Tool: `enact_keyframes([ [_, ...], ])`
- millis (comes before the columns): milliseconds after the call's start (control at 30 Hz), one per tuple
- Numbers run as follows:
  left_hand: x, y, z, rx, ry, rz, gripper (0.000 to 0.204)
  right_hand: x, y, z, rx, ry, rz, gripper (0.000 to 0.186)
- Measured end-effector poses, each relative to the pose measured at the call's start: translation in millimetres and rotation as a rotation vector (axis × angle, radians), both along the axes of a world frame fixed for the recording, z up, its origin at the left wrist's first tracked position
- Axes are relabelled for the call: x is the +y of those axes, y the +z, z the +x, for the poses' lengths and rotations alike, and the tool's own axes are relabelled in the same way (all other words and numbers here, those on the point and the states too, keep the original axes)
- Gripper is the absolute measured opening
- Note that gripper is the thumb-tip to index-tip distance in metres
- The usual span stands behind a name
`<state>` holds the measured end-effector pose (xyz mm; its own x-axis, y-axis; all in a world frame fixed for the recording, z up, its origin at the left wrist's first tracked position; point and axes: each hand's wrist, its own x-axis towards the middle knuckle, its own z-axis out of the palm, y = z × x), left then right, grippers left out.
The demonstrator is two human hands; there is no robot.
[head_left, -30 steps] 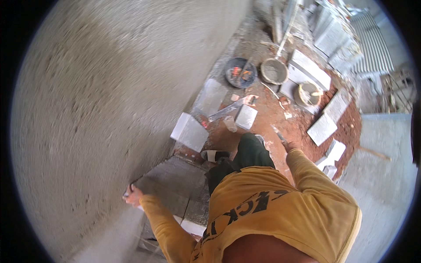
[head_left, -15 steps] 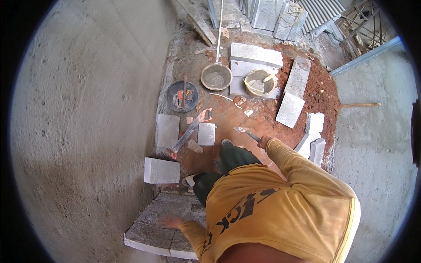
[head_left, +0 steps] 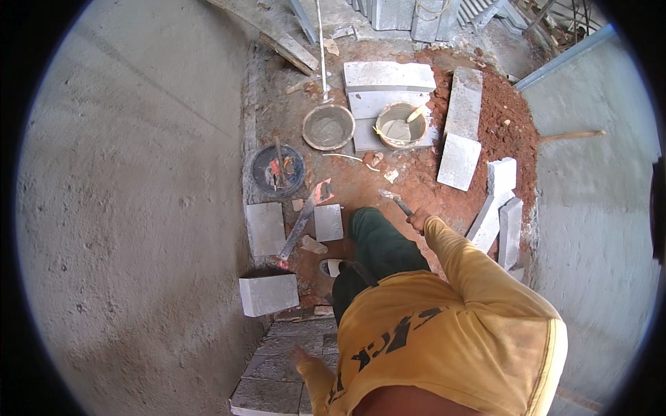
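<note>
My right hand (head_left: 419, 220) is closed round the handle of a small trowel (head_left: 397, 201), whose light-coloured tip points away to the far left, over the reddish ground. My left hand (head_left: 300, 357) is low over the grey block platform (head_left: 277, 367) beside the left wall. Motion smears its fingers, and I cannot tell whether it touches the blocks. A pale loose block (head_left: 269, 295) lies just beyond the platform. Farther off are a hand saw (head_left: 305, 218) with an orange handle and a small square block (head_left: 328, 222).
Ahead are a black tub (head_left: 277, 170) of tools, a round basin (head_left: 328, 127) of grey mix and a bucket (head_left: 402, 126). Long blocks (head_left: 460, 104) lie by a red soil heap (head_left: 503, 114), with more blocks (head_left: 501, 201) on the right. Plastered walls (head_left: 152, 208) flank both sides.
The view has shifted, and I have stepped forward on the ground. My left hand has drawn in across the platform, nearer my body. The trowel stays in my right hand.
</note>
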<state>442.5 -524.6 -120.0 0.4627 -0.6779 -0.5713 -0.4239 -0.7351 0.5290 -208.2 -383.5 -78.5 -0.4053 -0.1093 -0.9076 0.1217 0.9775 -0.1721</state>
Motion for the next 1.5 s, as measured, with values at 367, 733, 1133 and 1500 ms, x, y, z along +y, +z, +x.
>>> enact_keyframes([
  [367, -47, 35, -199, -0.372, -0.83, -0.046, 0.037, -181, -167, -175, 0.411, 0.035, -0.309, 0.039],
  [733, -15, -17, -331, -0.249, -0.537, 0.722, 0.03, -276, -279, -328, 0.853, 0.033, -0.27, 0.023],
  [1133, -3, -92, -373, -0.182, -0.554, 0.735, 0.038, -96, -338, -477, 0.678, 1.417, 0.55, 0.035],
  [1500, 31, -102, -398, -0.249, -0.542, 0.639, 0.045, -85, -169, -428, 0.442, 0.874, 0.518, 0.039],
])
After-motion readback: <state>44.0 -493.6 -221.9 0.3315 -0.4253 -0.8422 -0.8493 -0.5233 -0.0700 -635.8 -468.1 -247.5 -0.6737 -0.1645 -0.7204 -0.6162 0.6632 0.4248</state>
